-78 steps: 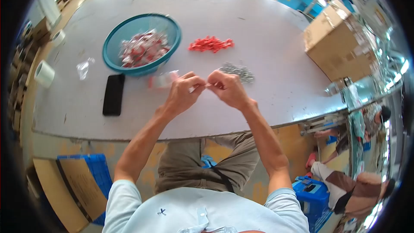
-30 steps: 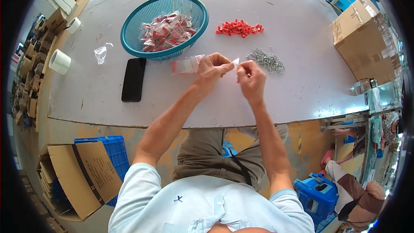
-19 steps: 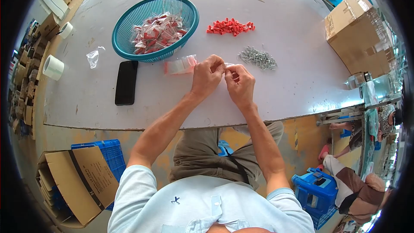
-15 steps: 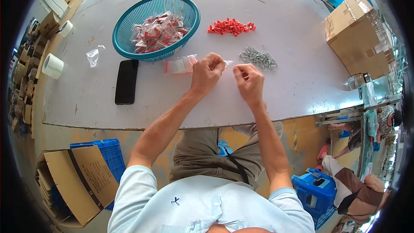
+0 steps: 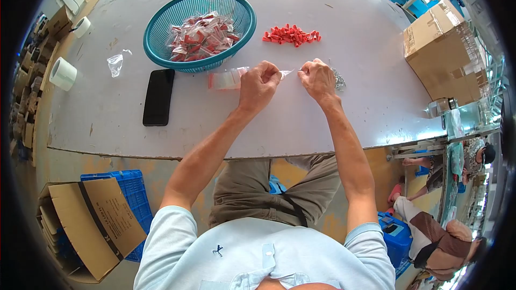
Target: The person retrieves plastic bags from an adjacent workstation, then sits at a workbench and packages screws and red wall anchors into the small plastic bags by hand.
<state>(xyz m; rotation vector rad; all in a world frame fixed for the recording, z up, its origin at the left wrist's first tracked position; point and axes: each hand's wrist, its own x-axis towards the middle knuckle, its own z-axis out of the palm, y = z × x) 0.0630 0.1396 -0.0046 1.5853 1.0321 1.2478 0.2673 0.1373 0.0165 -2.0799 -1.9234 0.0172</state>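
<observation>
My left hand (image 5: 259,87) pinches a small clear plastic bag (image 5: 286,74), whose edge sticks out toward the right. Under and left of that hand lies a stack of clear bags with red edges (image 5: 227,79). My right hand (image 5: 318,80) is closed in a pinch just right of the bag; what sits between its fingertips is too small to make out. Partly hidden behind the right hand is a pile of silver screws (image 5: 338,79). Beyond both hands lies a heap of small red plastic pieces (image 5: 292,35).
A teal basket (image 5: 153,53) holds many filled bags with red pieces. A black phone (image 5: 158,98), a crumpled plastic scrap (image 5: 115,65) and tape rolls (image 5: 63,74) lie leftward on the table. A cardboard box (image 5: 438,53) stands at right. Another person (image 5: 443,241) sits at lower right.
My right hand has moved up and slightly right, now covering much of the screw pile. The left hand stays nearly in place with the bag. The whole view has shifted slightly.
</observation>
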